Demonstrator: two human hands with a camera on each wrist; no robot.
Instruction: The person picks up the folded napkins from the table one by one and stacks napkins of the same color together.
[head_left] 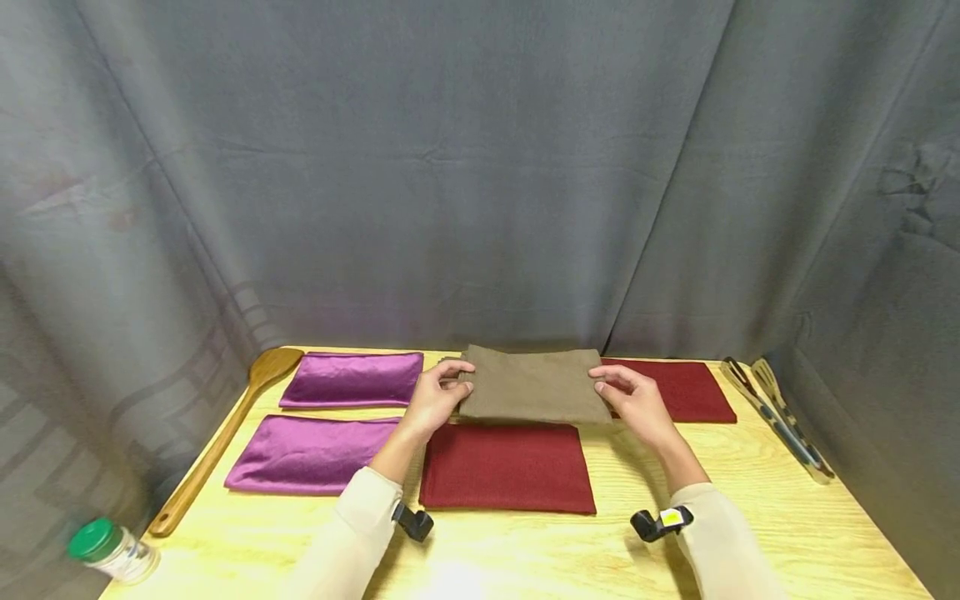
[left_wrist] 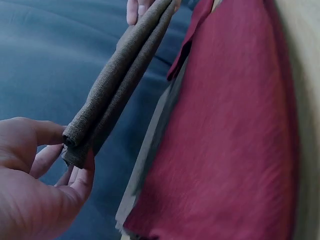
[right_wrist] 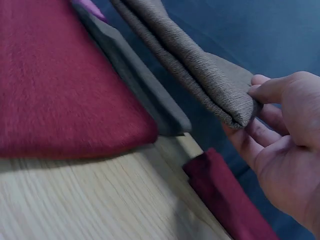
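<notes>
Cloth point(head_left: 536, 385), brown and folded, spans the middle of the head view with its long axis running left to right across the frame. The left hand point(head_left: 438, 398) pinches its left end and the right hand point(head_left: 633, 402) its right end, thumbs and fingers on the edges. Just below it in the frame lies a near red cloth point(head_left: 508, 468), set much the same way; a far red cloth point(head_left: 675, 390) shows at centre right, and tongs point(head_left: 782, 427) lie beyond it, slanting toward the lower right. Two purple cloths point(head_left: 318, 454) lie left of centre.

Seen from the left wrist, the brown cloth slants from lower left to top centre, held off the table, its doubled edge facing the camera. The left hand grips the lower end. A grey cloth point(left_wrist: 156, 127) seems to lie past the red one, though little of it shows.

From the right wrist, the long axis drops from upper left toward centre right, where the right hand's thumb and fingers clasp the corner.
</notes>
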